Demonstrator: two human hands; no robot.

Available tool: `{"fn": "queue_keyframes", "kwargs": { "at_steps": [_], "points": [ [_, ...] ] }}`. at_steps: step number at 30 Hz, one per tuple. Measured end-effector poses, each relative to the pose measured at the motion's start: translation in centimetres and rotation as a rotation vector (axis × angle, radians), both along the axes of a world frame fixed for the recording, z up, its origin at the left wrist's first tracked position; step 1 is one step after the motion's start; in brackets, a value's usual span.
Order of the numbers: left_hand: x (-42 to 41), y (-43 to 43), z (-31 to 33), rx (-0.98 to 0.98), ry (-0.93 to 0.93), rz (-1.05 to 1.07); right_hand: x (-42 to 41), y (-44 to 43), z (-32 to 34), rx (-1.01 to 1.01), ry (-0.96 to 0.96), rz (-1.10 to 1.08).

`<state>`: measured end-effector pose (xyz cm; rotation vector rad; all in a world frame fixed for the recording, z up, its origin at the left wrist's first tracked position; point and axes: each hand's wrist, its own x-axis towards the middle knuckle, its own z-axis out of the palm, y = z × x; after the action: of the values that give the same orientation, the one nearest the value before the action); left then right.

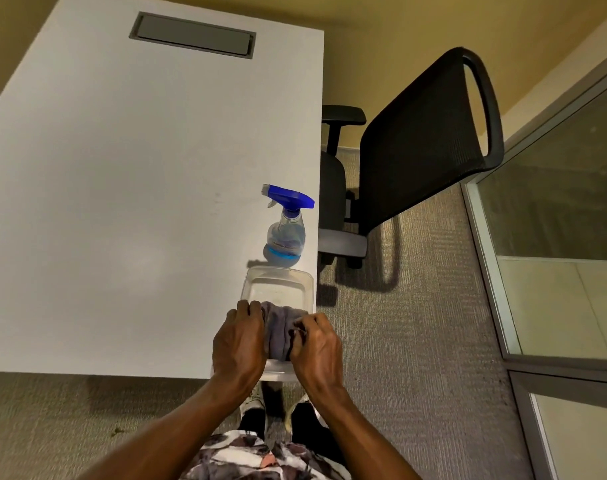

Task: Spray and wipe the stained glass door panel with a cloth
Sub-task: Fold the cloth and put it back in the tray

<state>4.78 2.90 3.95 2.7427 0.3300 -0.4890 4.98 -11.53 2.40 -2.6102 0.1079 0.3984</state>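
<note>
Carpet [416, 341], grey, underfoot. Counter [122, 168], white: its near right corner carried a clear tub [277, 289], with a grey cloth [279, 332] bunched over the tub's near end. Spray bottle [286, 230], blue trigger head, stood upright just beyond the tub, nozzle pointing left. Grey hatch [193, 34] was set into the counter's far end. Black chair [426, 143] stood right of the counter, between it and the glass panel [554, 220], which was well apart from the cloth at the right edge. Left hand [239, 341] and right hand [317, 348]: backs up, fingers curled round the cloth, gripping it from either side above the tub.
</note>
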Motion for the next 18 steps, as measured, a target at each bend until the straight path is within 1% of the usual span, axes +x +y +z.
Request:
{"fn": "queue_keyframes", "kwargs": {
  "at_steps": [4, 11, 14, 18],
  "points": [
    [-1.1, 1.0, -0.1, 0.003, -0.003, 0.059, 2.0, -0.5, 1.8, 0.093, -0.084, -0.132],
    [-2.1, 1.3, 0.0, -0.047, 0.014, 0.175, 9.1, -0.2, 4.8, 0.232, -0.257, -0.169],
    [-2.3, 1.7, -0.3, -0.081, 0.027, 0.235, 12.4, 0.5, 5.4, 0.283, -0.246, -0.167],
    [-2.5, 2.4, -0.6, -0.079, 0.080, 0.245, 15.3, 1.3, 5.7, 0.315, -0.182, -0.160]
  ]
}}
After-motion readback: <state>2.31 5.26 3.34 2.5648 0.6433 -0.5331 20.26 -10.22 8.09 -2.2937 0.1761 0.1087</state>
